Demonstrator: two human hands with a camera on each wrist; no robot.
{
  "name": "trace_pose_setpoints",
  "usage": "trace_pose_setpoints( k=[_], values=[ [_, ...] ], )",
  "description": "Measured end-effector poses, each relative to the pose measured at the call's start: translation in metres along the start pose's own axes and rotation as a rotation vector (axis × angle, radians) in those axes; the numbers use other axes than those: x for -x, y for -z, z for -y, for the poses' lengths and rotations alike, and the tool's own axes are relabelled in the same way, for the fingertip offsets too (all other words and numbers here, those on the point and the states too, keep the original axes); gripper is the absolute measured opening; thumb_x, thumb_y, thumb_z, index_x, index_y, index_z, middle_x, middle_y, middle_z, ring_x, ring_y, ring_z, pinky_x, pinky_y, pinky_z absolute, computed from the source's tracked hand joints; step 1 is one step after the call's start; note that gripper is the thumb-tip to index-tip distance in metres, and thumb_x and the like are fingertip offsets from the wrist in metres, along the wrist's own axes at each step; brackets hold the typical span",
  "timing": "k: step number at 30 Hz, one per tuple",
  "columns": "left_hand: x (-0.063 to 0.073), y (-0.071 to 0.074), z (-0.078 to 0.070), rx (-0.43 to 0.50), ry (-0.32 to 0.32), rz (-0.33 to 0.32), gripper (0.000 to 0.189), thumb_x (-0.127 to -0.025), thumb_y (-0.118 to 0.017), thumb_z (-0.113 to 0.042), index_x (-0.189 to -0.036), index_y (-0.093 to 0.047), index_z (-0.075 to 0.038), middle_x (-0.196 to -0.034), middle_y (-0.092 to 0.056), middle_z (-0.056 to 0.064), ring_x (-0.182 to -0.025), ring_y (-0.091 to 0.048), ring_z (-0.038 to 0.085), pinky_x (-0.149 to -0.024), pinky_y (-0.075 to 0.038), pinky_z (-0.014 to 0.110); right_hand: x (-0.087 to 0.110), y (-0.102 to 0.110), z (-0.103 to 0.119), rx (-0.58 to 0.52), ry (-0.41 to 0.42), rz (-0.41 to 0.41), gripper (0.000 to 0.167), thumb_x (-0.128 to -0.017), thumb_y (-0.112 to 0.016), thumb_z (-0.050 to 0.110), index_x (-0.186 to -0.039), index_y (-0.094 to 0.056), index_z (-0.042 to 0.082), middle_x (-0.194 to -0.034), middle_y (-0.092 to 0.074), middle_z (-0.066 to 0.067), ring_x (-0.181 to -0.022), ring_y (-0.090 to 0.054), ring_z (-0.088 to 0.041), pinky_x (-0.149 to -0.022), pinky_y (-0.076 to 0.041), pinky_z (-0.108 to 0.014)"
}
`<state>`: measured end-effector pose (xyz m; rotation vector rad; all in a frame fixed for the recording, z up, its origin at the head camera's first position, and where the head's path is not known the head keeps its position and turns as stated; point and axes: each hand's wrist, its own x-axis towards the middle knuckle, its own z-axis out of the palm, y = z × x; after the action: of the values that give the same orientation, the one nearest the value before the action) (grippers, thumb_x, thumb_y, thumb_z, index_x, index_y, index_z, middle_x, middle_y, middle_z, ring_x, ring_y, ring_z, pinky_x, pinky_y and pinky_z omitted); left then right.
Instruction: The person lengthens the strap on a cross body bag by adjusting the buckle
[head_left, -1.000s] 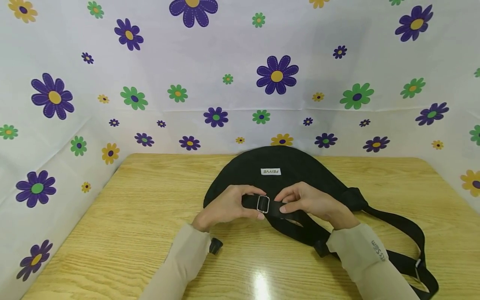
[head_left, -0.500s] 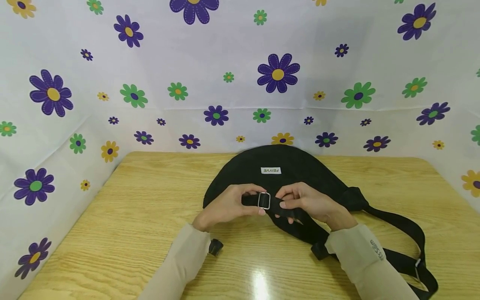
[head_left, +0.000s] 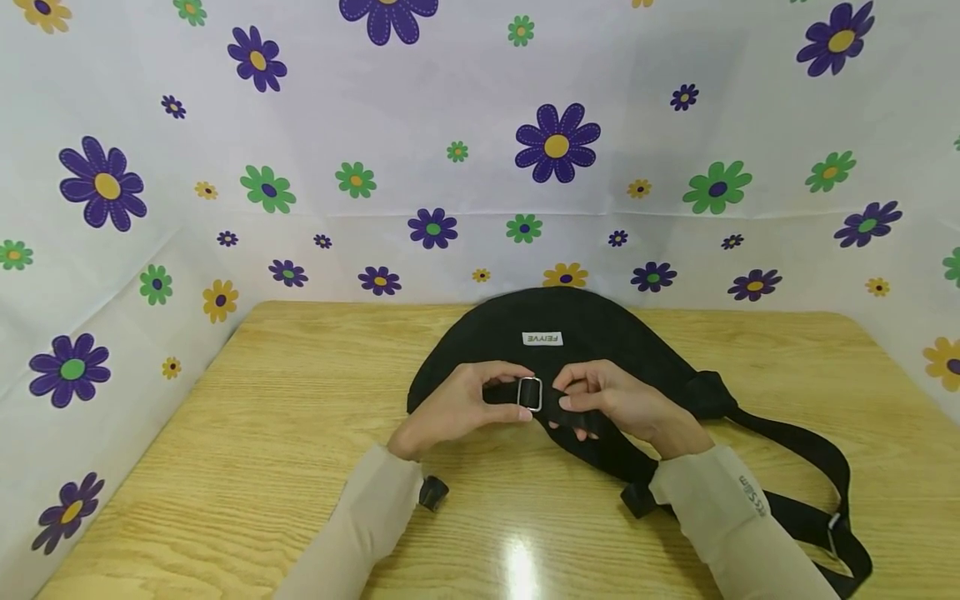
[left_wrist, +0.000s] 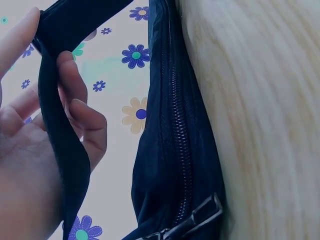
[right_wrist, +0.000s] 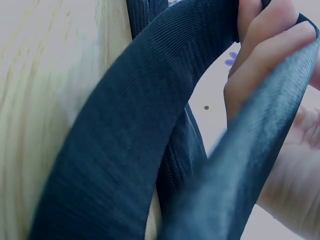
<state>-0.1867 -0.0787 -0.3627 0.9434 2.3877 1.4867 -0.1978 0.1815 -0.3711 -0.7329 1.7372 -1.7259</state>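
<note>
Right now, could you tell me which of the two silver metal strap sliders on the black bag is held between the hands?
The silver metal slider at the middle, in front of the black bag, sits between both hands; the other slider lies untouched at the table's right edge.

Head overhead; wrists close on strap [head_left: 570,412]

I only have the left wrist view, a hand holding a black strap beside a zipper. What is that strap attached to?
Observer: A black fabric sling bag with a white label, lying on the light wooden table.
Operator: Is my other hand on it?
Observer: Yes, the right hand pinches the black webbing strap just right of a silver metal slider buckle.
Operator: And the left?
Observer: The left hand grips the strap at the buckle's left side.
</note>
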Motion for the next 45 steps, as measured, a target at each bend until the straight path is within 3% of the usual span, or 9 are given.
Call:
trace_pose_setpoints(
  k=[16,27,31,36,42,45],
  values=[
    [0.0,0.002,-0.003,-0.011,-0.005,0.011,0.047,-0.09,-0.08,-0.017,-0.133,-0.066,-0.005,-0.13,-0.066,0.002,-0.122,-0.058,0.019,-0.104,-0.045,0.04,-0.002,-0.005,0.005,-0.028,0.055,0.0,0.015,-0.098,-0.051,-0.008,-0.096,-0.061,0.004,-0.085,-0.073,-0.008,-0.056,-0.062,-0.009,-0.053,-0.05,-0.02],
    [-0.001,-0.001,-0.006,0.012,-0.045,0.016,0.044,-0.088,-0.082,-0.013,-0.129,-0.069,-0.005,-0.118,-0.071,0.002,-0.108,-0.064,0.012,-0.093,-0.05,0.031,-0.006,-0.013,0.009,-0.031,0.041,-0.039,0.008,-0.098,-0.05,-0.007,-0.095,-0.055,-0.002,-0.083,-0.074,-0.007,-0.056,-0.061,-0.009,-0.054,-0.05,-0.022],
    [-0.001,0.0,-0.008,-0.002,-0.069,0.02,0.045,-0.089,-0.081,-0.014,-0.13,-0.067,-0.004,-0.119,-0.07,0.003,-0.112,-0.063,0.014,-0.096,-0.05,0.033,-0.005,-0.013,0.009,-0.042,0.036,-0.04,0.01,-0.1,-0.05,-0.006,-0.097,-0.056,0.001,-0.082,-0.073,-0.007,-0.055,-0.061,-0.01,-0.054,-0.05,-0.023],
    [0.0,0.004,-0.009,-0.027,-0.063,0.006,0.046,-0.092,-0.078,-0.016,-0.133,-0.065,-0.003,-0.126,-0.067,0.003,-0.122,-0.059,0.017,-0.103,-0.046,0.037,-0.004,-0.009,0.007,-0.051,0.049,0.008,0.013,-0.102,-0.047,-0.004,-0.1,-0.059,0.003,-0.082,-0.071,-0.009,-0.057,-0.062,-0.013,-0.056,-0.052,-0.024],
    [0.002,0.009,-0.008,-0.018,-0.072,-0.023,0.042,-0.093,-0.076,-0.013,-0.132,-0.065,-0.003,-0.122,-0.068,0.005,-0.111,-0.062,0.016,-0.097,-0.048,0.036,0.001,-0.001,0.005,-0.071,0.038,0.078,0.017,-0.104,-0.047,-0.002,-0.107,-0.063,-0.002,-0.085,-0.07,-0.012,-0.066,-0.064,-0.016,-0.061,-0.054,-0.027],
    [0.004,0.011,-0.009,-0.035,-0.073,-0.037,0.042,-0.093,-0.076,-0.014,-0.132,-0.065,-0.003,-0.126,-0.067,0.006,-0.113,-0.061,0.017,-0.099,-0.048,0.036,0.004,0.001,0.003,-0.082,0.037,0.103,0.019,-0.104,-0.046,-0.004,-0.108,-0.065,0.0,-0.086,-0.07,-0.011,-0.067,-0.065,-0.016,-0.063,-0.055,-0.027]
  ],
)
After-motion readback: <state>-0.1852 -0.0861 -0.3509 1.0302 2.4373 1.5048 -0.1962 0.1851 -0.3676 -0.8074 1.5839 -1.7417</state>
